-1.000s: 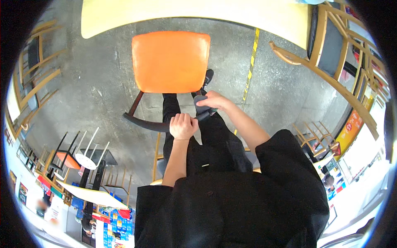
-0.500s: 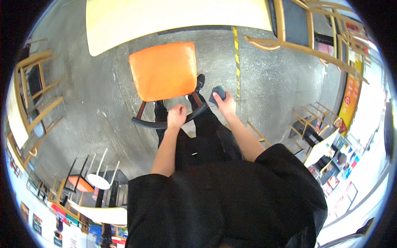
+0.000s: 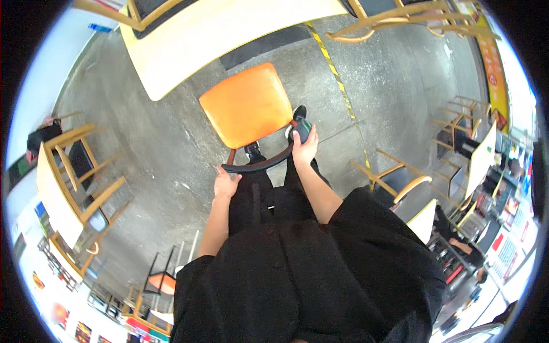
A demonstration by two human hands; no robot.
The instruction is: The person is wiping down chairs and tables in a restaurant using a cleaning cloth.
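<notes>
An orange-seated chair (image 3: 247, 106) with a dark curved back rail stands in front of me, its back toward my body. My left hand (image 3: 227, 183) is closed around the left end of that rail. In my right hand (image 3: 306, 151) is a dark grey pad with a green edge (image 3: 301, 131), its exact kind unclear. That hand is at the rail's right end, so close that I cannot tell whether it also grips the chair.
A pale yellow table (image 3: 189, 51) lies beyond the chair. Yellow-black tape (image 3: 337, 77) runs along the floor to the right. Wooden chairs stand at left and at right, one dark-seated chair (image 3: 397, 178) close by my right arm. Other people are at the far sides.
My left hand has moved from the middle of the rail to its left end. My right hand has brought the pad left to the chair back. The chair appears turned and shifted right.
</notes>
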